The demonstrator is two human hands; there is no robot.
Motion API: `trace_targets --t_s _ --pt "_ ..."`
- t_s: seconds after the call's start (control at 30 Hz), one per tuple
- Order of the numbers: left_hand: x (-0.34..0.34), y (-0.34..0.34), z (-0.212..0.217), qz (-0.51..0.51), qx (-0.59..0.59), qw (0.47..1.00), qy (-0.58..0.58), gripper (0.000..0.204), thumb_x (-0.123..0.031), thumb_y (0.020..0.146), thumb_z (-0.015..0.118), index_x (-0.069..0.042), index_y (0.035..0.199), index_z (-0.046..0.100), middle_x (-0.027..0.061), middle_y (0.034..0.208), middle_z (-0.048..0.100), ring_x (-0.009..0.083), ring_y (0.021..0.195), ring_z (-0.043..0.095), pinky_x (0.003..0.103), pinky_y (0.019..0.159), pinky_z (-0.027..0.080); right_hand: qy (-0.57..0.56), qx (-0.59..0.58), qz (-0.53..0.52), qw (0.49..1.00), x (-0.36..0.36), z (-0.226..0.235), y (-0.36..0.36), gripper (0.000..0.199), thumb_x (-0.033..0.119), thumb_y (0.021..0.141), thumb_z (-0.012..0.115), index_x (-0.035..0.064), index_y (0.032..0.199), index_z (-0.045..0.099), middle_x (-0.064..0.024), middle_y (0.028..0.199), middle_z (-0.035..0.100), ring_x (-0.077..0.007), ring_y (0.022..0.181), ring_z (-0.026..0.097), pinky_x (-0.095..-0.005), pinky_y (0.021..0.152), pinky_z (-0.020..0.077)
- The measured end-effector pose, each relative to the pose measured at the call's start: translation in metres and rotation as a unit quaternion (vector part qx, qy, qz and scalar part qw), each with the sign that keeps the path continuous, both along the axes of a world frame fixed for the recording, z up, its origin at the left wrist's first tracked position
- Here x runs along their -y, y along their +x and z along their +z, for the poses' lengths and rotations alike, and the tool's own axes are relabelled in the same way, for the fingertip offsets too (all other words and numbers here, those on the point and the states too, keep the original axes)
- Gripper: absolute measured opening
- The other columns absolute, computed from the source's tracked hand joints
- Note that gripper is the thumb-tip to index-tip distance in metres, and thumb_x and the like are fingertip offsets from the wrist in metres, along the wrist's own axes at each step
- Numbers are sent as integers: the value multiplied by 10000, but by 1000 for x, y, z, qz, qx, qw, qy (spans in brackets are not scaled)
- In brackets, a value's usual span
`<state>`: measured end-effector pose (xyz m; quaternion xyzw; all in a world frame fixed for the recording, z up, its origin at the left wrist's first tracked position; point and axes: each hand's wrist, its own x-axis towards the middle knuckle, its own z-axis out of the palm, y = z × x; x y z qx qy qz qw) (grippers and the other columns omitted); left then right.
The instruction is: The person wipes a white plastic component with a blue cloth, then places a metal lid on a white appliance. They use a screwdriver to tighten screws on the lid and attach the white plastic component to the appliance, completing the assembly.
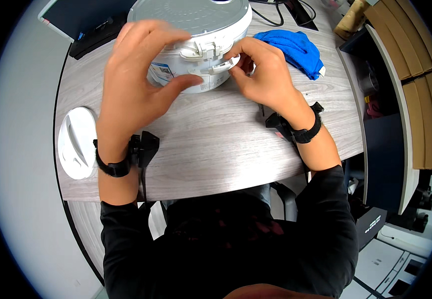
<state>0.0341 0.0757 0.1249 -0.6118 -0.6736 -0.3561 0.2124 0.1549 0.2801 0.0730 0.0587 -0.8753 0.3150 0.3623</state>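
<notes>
A round white tub point(216, 80) with a grey disc-shaped top point(191, 17) stands at the far middle of the table. On its front side is a white clip point(206, 50), and below that a curved white latch lever point(224, 66) juts out. My right hand point(265, 72) is closed at the lever's right end, thumb and index finger against it; its other fingers are curled and partly hidden. My left hand point(138, 72) is open at the tub's left front, thumb and fingers spread wide, slightly blurred. It partly covers a printed label point(161, 73).
A white oval plastic part point(76, 143) lies at the table's left edge. To the tub's right is a crumpled blue cloth point(293, 50). Black cables point(280, 15) run behind it. A shelf with brown cartons point(420, 99) borders the right side. Both wrists carry black strapped devices.
</notes>
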Motion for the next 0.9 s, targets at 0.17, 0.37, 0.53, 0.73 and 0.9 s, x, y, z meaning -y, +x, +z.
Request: trace_targets --t_s 0.17,0.37,0.53,0.73,0.9 --pt "-11 -6 -11 14 -32 999 -12 593 -134 606 902 -119 1155 679 52 1157 669 275 1112 589 397 961 412 1 -12 -27 1000 6 -3 0 213 -48 720 734 44 885 634 -81 690 631 -217 589 637 -314 519 498" --pt "-13 -12 -17 8 -38 999 -5 565 -149 631 890 -130 1157 686 45 1153 674 265 1106 597 390 966 397 -29 -21 -48 998 9 -7 1 304 -28 742 765 36 977 583 -65 653 628 -217 569 640 -308 520 502" --pt "-14 -15 -19 5 -41 999 9 506 -136 665 870 -124 1139 695 47 1139 675 251 1088 602 380 948 400 -49 -24 -35 998 7 -2 3 363 -7 732 782 39 1009 552 -43 617 605 -201 530 621 -295 512 495" --pt "-15 -14 -16 2 -35 999 6 461 -122 689 856 -119 1123 702 51 1118 675 249 1070 604 372 928 410 51 -64 4 997 -9 28 8 548 70 680 839 55 1176 607 -101 995 635 -144 695 602 -254 558 489" --pt "-15 -15 -17 -5 -33 999 12 458 -113 689 853 -122 1124 711 49 1112 680 243 1065 605 368 927 409 32 -39 31 998 2 26 -4 586 169 672 898 67 1201 669 -64 1203 615 -163 750 605 -263 617 519"
